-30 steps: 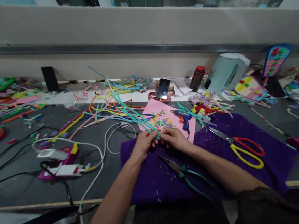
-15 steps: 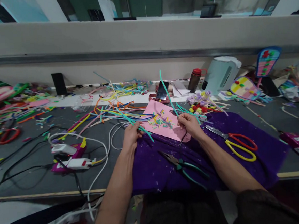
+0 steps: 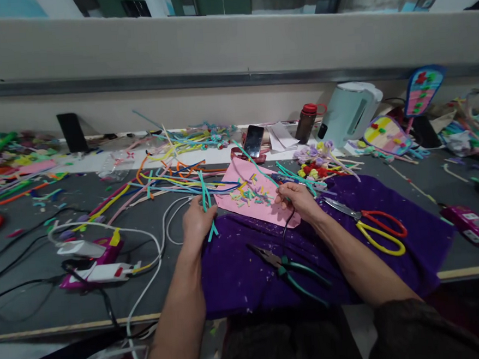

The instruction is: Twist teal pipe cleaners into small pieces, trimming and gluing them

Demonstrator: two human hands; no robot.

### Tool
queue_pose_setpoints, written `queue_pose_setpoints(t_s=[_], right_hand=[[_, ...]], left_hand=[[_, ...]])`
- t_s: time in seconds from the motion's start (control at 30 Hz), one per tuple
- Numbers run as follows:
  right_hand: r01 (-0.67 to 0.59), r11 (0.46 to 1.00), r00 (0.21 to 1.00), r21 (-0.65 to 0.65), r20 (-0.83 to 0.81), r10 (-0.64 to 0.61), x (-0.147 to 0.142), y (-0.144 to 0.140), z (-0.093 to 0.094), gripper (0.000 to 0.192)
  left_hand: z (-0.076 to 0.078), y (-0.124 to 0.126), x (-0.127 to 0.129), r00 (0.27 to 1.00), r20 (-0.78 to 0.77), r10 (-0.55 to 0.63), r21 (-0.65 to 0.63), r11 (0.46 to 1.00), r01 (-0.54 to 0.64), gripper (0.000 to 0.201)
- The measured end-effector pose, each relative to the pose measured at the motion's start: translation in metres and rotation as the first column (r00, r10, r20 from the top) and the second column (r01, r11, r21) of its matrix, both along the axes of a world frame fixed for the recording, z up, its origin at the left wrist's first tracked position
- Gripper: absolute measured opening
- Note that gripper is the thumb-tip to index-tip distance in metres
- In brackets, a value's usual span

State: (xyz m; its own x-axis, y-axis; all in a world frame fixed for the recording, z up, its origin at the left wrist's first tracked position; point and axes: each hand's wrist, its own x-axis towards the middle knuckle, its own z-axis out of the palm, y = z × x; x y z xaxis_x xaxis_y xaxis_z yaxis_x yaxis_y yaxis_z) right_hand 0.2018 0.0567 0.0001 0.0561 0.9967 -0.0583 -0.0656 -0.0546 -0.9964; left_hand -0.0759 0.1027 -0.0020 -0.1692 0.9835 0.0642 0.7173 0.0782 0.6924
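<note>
Closed around a few teal pipe cleaners [image 3: 209,203], my left hand [image 3: 197,218] is over the left edge of the purple cloth [image 3: 229,262]. My right hand [image 3: 296,199] pinches the lower end of another teal pipe cleaner [image 3: 257,166], which slants up and to the left. Under that strand lies a pink sheet [image 3: 233,174] scattered with short cut pieces [image 3: 251,195] in several colours. More teal pipe cleaners [image 3: 290,171] lie just behind my right hand. Pliers [image 3: 283,263] with teal handles rest on the cloth, jaws pointing left.
Scissors [image 3: 384,229] with red and yellow handles lie at the right. Power strips with plugs [image 3: 101,260] and white cables sit at the left. Long coloured pipe cleaners [image 3: 169,179] spread behind my left hand. A phone [image 3: 254,140], bottle [image 3: 306,123] and kettle [image 3: 352,111] stand along the back.
My left hand has shifted left and turned, so its pipe cleaners now stand more upright. The strand in my right hand has tipped over to the left. The view has moved slightly.
</note>
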Motion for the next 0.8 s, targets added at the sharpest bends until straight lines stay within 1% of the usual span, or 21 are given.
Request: queue_pose_setpoints(t_s=[0.07, 0.1, 0.13, 0.17, 0.2, 0.23, 0.27, 0.3, 0.33, 0.37, 0.43, 0.47, 0.57, 0.6, 0.67, 0.7, 0.77, 0.8], right_hand=[[0.031, 0.999, 0.999, 0.035, 0.037, -0.032, 0.000, 0.001, -0.001, 0.023], [0.050, 0.997, 0.997, 0.060, 0.056, -0.053, 0.001, 0.002, -0.002, 0.022], [0.065, 0.994, 0.995, 0.082, 0.071, -0.071, 0.001, 0.003, -0.003, 0.022], [0.076, 0.992, 0.993, 0.097, 0.082, -0.084, 0.002, 0.004, -0.004, 0.022], [0.081, 0.991, 0.992, 0.104, 0.090, -0.090, 0.002, 0.005, -0.005, 0.021], [0.081, 0.991, 0.991, 0.103, 0.095, -0.090, 0.002, 0.005, -0.006, 0.021], [0.073, 0.993, 0.992, 0.095, 0.099, -0.082, 0.001, 0.006, -0.008, 0.021], [0.064, 0.994, 0.992, 0.086, 0.100, -0.073, 0.001, 0.006, -0.009, 0.021], [0.055, 0.995, 0.993, 0.080, 0.101, -0.063, -0.001, 0.006, -0.011, 0.021], [0.046, 0.996, 0.993, 0.079, 0.104, -0.054, -0.002, 0.006, -0.012, 0.020], [0.032, 0.995, 0.992, 0.089, 0.122, -0.043, -0.004, 0.006, -0.016, 0.020], [0.028, 0.995, 0.990, 0.096, 0.134, -0.041, -0.005, 0.006, -0.018, 0.020], [0.027, 0.994, 0.984, 0.105, 0.173, -0.045, -0.006, 0.007, -0.023, 0.019], [0.028, 0.994, 0.983, 0.101, 0.178, -0.046, -0.005, 0.007, -0.024, 0.019], [0.026, 0.996, 0.985, 0.090, 0.165, -0.041, -0.005, 0.008, -0.024, 0.019], [0.025, 0.996, 0.989, 0.081, 0.142, -0.037, -0.004, 0.008, -0.024, 0.019], [0.038, 0.997, 0.997, 0.061, 0.070, -0.042, -0.003, 0.009, -0.022, 0.019], [0.052, 0.997, 0.998, 0.053, 0.031, -0.054, -0.003, 0.009, -0.020, 0.019]], left_hand=[[0.001, -0.003, 0.001, 0.967, -0.256, -0.015, -0.016, 1.000, 0.011, 0.055], [0.002, -0.007, 0.002, 0.942, -0.334, -0.013, -0.019, 1.000, 0.007, 0.055], [0.004, -0.010, 0.004, 0.915, -0.403, 0.015, 0.029, 1.000, -0.004, 0.052], [0.005, -0.014, 0.006, 0.884, -0.463, 0.058, 0.113, 0.994, -0.006, 0.049], [0.007, -0.018, 0.009, 0.859, -0.505, 0.086, 0.193, 0.981, 0.015, 0.046], [0.008, -0.021, 0.012, 0.843, -0.530, 0.086, 0.252, 0.966, 0.060, 0.041], [0.010, -0.022, 0.017, 0.837, -0.545, 0.047, 0.278, 0.952, 0.128, 0.035], [0.012, -0.022, 0.022, 0.833, -0.553, -0.030, 0.276, 0.936, 0.217, 0.029], [0.013, -0.020, 0.028, 0.819, -0.555, -0.147, 0.246, 0.911, 0.331, 0.027], [0.014, -0.017, 0.036, 0.785, -0.557, -0.270, 0.195, 0.877, 0.440, 0.025], [0.014, -0.008, 0.054, 0.694, -0.569, -0.441, 0.095, 0.803, 0.588, 0.023], [0.014, -0.003, 0.063, 0.653, -0.579, -0.488, 0.059, 0.774, 0.631, 0.023], [0.010, 0.010, 0.088, 0.547, -0.622, -0.561, -0.007, 0.702, 0.712, 0.023], [0.008, 0.013, 0.095, 0.521, -0.634, -0.572, -0.032, 0.692, 0.722, 0.023], [0.004, 0.019, 0.104, 0.499, -0.664, -0.557, -0.050, 0.698, 0.714, 0.024], [0.002, 0.021, 0.107, 0.509, -0.680, -0.528, -0.037, 0.717, 0.696, 0.025], [0.001, 0.027, 0.111, 0.559, -0.698, -0.448, 0.023, 0.766, 0.643, 0.028], [0.000, 0.029, 0.112, 0.584, -0.695, -0.419, 0.058, 0.777, 0.627, 0.029]])
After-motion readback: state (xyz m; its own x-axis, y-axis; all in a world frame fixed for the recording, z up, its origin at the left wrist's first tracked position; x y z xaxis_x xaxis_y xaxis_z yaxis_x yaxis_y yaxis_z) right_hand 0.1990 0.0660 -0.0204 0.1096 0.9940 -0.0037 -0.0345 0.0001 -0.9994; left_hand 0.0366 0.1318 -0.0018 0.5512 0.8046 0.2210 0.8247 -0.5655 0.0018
